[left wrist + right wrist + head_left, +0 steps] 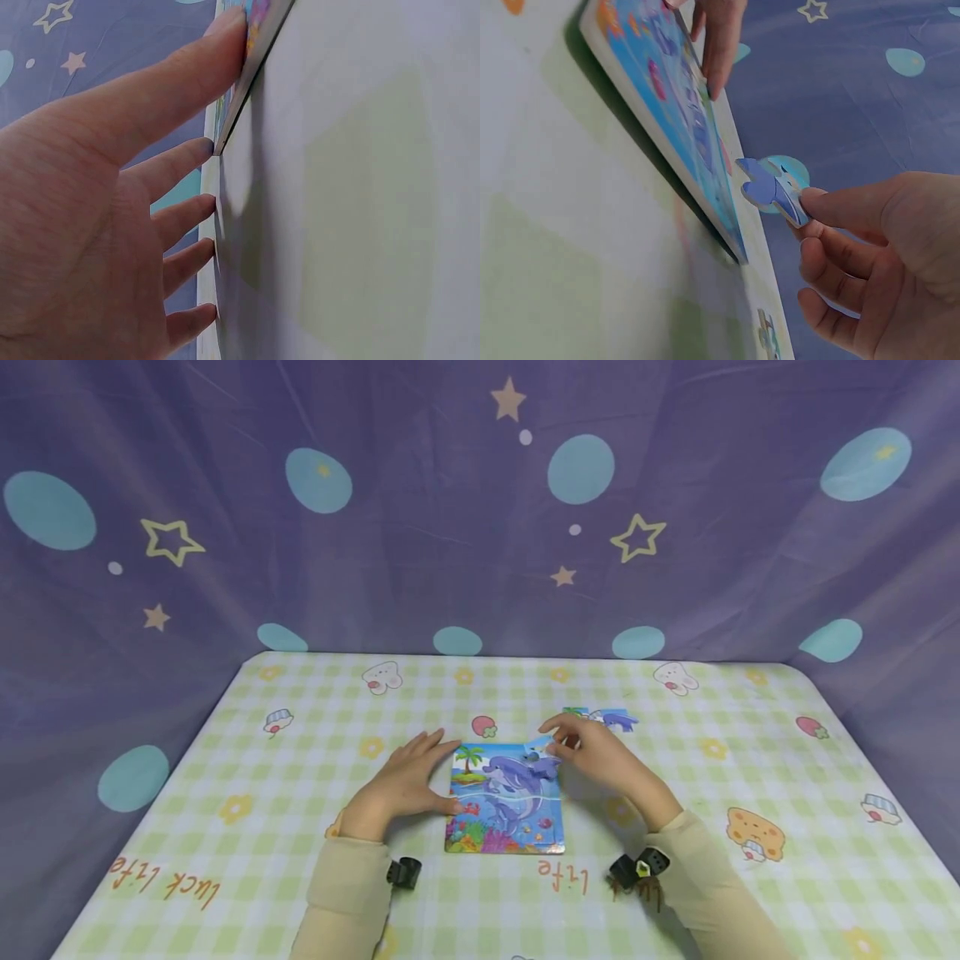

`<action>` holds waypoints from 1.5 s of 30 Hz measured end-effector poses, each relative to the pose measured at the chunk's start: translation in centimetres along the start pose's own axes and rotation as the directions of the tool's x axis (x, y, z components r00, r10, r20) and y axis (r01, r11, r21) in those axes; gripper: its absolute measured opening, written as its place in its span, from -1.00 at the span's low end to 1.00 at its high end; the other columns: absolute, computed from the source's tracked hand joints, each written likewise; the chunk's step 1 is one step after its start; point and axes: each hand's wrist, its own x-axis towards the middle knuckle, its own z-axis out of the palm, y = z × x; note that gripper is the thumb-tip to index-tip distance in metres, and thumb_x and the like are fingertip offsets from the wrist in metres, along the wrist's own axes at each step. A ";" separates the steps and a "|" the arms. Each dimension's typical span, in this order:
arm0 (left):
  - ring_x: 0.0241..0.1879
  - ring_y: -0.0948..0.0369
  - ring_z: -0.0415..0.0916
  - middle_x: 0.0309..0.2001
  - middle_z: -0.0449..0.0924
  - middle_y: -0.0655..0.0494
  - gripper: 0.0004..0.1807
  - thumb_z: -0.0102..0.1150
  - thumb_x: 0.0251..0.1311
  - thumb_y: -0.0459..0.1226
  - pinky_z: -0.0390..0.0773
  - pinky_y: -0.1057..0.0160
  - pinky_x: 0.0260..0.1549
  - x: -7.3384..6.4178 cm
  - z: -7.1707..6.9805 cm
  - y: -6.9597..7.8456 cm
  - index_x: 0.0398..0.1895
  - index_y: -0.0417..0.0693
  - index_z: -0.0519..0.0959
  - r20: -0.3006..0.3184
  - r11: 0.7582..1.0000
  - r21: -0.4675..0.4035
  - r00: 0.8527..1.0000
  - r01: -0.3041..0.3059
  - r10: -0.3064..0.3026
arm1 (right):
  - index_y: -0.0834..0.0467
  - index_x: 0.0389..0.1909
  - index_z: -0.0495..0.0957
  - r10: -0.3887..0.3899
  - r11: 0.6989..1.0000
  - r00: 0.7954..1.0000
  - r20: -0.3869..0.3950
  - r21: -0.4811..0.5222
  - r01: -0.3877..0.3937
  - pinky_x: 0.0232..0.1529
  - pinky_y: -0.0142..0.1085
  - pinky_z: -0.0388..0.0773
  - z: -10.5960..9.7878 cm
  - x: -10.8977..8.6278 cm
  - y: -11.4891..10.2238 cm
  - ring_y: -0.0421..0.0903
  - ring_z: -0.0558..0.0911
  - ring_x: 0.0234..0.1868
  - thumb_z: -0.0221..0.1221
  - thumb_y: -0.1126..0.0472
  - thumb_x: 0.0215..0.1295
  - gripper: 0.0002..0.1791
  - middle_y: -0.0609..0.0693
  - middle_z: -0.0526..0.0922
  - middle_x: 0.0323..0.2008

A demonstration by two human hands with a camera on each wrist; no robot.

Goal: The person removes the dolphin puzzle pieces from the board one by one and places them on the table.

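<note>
From afar I see a blue jigsaw puzzle (504, 799) with a purple dolphin (517, 772), green palm (468, 757) at its ten o'clock; a violet-and-pale-blue puzzle piece (772, 195); a green-and-white checked tablecloth (225, 760); at twelve o'clock, a star-patterned purple curtain (465, 577).

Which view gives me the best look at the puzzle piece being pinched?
The right wrist view: the puzzle piece appears large there, most of its outline exposed beyond the right hand. The head view shows it small, partly covered; the left wrist view doesn't show it.
</note>
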 end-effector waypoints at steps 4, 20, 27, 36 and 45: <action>0.52 -0.16 -0.18 0.56 -0.04 -0.12 0.10 0.54 -0.12 0.06 -0.14 -0.26 0.43 -0.1 0.0 0.0 0.51 -0.03 0.22 -0.002 1.000 0.008 1.000 0.000 0.000 | 0.24 0.01 0.61 0.010 1.000 1.000 -0.016 -0.004 -0.010 -0.33 -0.25 0.53 -0.7 -0.1 0.2 -0.15 0.55 -0.39 0.23 0.32 0.34 -0.75 -0.05 0.67 -0.35; 0.53 -0.15 -0.19 0.55 -0.04 -0.12 0.10 0.55 -0.13 0.05 -0.16 -0.25 0.44 -0.2 0.0 0.3 0.51 -0.03 0.22 -0.001 1.000 0.004 1.000 0.005 -0.005 | 0.29 0.00 0.61 0.072 0.997 0.986 -0.152 -0.001 -0.073 -0.29 -0.22 0.54 -3.3 -0.7 2.2 -0.09 0.59 -0.37 0.25 0.31 0.33 -0.74 0.01 0.69 -0.37; 0.53 -0.15 -0.21 0.56 -0.04 -0.12 0.11 0.55 -0.12 0.06 -0.17 -0.25 0.44 -0.1 0.0 0.3 0.52 -0.02 0.21 -0.002 1.000 -0.007 1.000 0.007 -0.007 | 0.27 0.04 0.60 0.111 0.993 0.978 -0.177 -0.013 -0.115 -0.21 -0.18 0.55 -4.6 -1.2 3.3 0.00 0.63 -0.26 0.24 0.27 0.36 -0.72 0.07 0.69 -0.31; 0.53 -0.15 -0.19 0.56 -0.05 -0.12 0.11 0.54 -0.11 0.08 -0.16 -0.25 0.44 0.0 -0.1 0.3 0.52 -0.03 0.21 0.005 1.000 0.012 1.000 0.006 -0.006 | 0.32 0.03 0.59 0.118 0.991 0.960 -0.253 -0.024 -0.128 -0.27 -0.23 0.55 -6.3 -1.9 4.5 0.03 0.63 -0.30 0.25 0.31 0.34 -0.72 0.16 0.70 -0.29; 0.53 -0.15 -0.20 0.56 -0.06 -0.12 0.10 0.53 -0.10 0.07 -0.16 -0.26 0.44 -0.2 -0.1 0.4 0.52 -0.02 0.21 0.017 1.000 0.005 1.000 0.012 -0.012 | 0.33 0.07 0.59 0.154 0.987 0.931 -0.331 0.000 -0.163 -0.20 -0.36 0.57 -7.4 -2.7 6.2 0.17 0.67 -0.19 0.25 0.29 0.35 -0.68 0.28 0.71 -0.21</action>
